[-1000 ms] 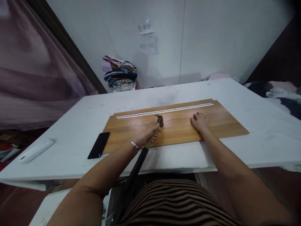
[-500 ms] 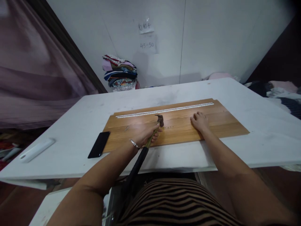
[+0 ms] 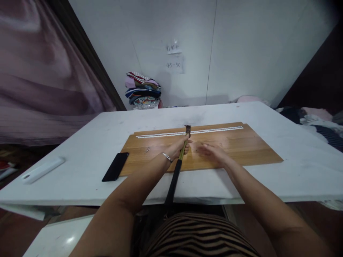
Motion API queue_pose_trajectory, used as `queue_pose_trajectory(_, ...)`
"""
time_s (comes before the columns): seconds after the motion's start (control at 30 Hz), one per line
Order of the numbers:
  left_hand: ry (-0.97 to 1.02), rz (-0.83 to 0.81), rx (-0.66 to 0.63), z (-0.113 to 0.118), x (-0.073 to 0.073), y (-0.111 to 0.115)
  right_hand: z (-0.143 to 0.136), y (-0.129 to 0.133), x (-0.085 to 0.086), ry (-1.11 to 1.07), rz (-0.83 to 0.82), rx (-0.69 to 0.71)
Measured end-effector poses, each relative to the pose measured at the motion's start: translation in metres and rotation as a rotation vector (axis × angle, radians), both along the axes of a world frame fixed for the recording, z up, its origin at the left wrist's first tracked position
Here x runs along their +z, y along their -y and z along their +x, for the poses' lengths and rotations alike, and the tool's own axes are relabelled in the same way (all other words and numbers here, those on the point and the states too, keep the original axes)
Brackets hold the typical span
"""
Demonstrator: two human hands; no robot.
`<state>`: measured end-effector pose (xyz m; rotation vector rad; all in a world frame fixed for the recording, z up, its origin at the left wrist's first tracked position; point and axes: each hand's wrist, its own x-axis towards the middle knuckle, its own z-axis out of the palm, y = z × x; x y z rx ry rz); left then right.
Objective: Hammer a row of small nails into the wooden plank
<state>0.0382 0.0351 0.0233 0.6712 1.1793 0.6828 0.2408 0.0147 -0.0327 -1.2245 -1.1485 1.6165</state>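
My left hand is wrapped round the upper handle of a hammer, just below its head. The black grip of the hammer points back toward my body. To the right, my right hand is over the wooden board, its fingers apart and slightly blurred, with nothing visible in it. Small dark nails or marks show on the board by its fingertips. A few loose nails lie on the board's left part. Two pale strips run along the board's far side.
A black phone lies at the board's left corner on the white table. Farther left is a white long object. Folded clothes are stacked behind the table by the wall.
My left hand and the hammer have moved right, and the hammer's head has turned. My right hand has shifted left over the board. The camera view has tilted slightly.
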Motion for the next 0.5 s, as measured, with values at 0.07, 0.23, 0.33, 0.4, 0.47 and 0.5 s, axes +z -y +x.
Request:
queue_pose_trajectory(0.07,0.045,0.024,0.091,0.014,0.002,-0.008,-0.025,0.015,0.016,-0.189,-0.118,0.072)
queue_pose_trajectory(0.23,0.107,0.073,0.283,0.043,0.007,-0.013,-0.042,0.022,0.037,-0.310,-0.086,0.085)
queue_pose_trajectory(0.33,0.079,0.161,0.304,0.050,0.005,-0.005,-0.033,0.020,0.041,-0.185,-0.055,0.108)
queue_pose_trajectory(0.4,0.063,0.200,0.281,0.052,0.001,0.000,-0.028,0.018,0.046,-0.084,-0.050,0.115)
queue_pose_trajectory(0.47,0.070,0.221,0.255,0.054,-0.005,0.003,-0.026,0.014,0.052,-0.023,-0.031,0.116)
queue_pose_trajectory(0.5,0.078,0.229,0.244,0.054,-0.008,0.003,-0.027,0.011,0.055,-0.005,-0.017,0.117)
